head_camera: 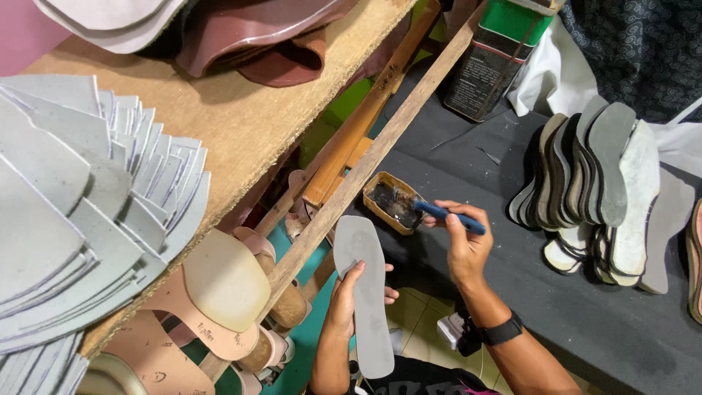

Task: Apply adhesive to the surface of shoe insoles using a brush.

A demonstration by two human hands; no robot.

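While the right hand (468, 252) grips a blue-handled brush (447, 216) w/ bristles dipped in the small rectangular tin of dark glue (389, 202) at 12 o'clock of frame centre, the left hand (349, 292) holds the long flat grey insole (364, 296) upright by its edge, approx. 6 o'clock. Its face looks dry, matt, smooth, no glue visible, so coating seems not yet begun. A fanned row of grey and black soles (592, 190) lies on the dark bench (607, 322) at 3 o'clock, grey cut pieces (80, 205) stacked at 9.
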